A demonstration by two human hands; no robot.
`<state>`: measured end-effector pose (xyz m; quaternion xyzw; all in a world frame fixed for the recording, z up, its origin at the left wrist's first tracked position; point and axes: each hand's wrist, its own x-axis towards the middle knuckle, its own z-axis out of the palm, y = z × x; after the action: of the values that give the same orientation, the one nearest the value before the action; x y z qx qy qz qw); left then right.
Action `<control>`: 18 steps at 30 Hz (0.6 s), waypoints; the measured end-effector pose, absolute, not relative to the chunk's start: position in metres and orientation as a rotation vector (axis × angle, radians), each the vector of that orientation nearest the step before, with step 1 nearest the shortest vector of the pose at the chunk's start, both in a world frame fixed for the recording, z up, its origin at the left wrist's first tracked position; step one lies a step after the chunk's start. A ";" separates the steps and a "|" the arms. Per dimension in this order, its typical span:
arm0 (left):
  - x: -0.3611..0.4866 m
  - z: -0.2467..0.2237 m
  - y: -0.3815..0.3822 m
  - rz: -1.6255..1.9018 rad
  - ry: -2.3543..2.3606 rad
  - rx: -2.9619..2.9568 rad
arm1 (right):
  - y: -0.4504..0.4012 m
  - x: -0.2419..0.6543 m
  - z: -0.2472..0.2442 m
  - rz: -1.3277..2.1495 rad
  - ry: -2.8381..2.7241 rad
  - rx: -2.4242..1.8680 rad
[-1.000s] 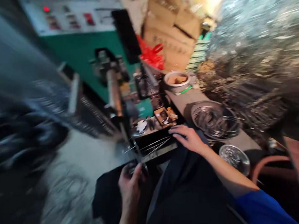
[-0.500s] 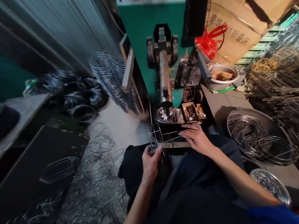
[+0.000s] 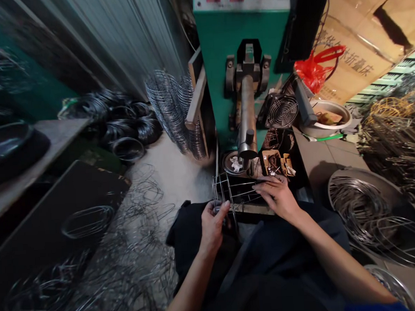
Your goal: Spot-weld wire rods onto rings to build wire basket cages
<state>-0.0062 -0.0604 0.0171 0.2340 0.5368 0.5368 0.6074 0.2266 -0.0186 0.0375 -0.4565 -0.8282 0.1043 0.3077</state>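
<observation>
In the head view, a thin, silvery, ladder-like wire frame is held between the hands, above dark-clothed knees; its left end is pinched by the left hand, thumb uppermost, while its right-hand wires are touched by the extended fingers of the right hand – whether they are pinched there cannot be told. Beyond the hands, a grey metal cylinder is carried by a green machine; just past the right fingertips, an open yellow-brown cardboard box is seen; to the right of that hand, coiled wire is held in a broad grey basin.

A second ago the frame was blurred and shown narrowly; now its crossbars are seen more openly, and both hands are kept on it – by which it is judged to be better steadied.
</observation>
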 end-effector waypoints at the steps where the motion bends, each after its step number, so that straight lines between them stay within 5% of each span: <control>1: -0.006 0.019 -0.059 1.251 1.244 0.534 | -0.016 0.226 0.040 0.296 -2.174 -1.200; 18: -0.027 0.025 -0.032 1.367 1.264 0.630 | 0.013 0.203 0.051 0.308 -2.096 -1.143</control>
<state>-0.0269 -0.0323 0.0248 0.2669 0.5351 0.5785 0.5547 0.2026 0.0130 0.0507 -0.4432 -0.8126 0.1196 0.3590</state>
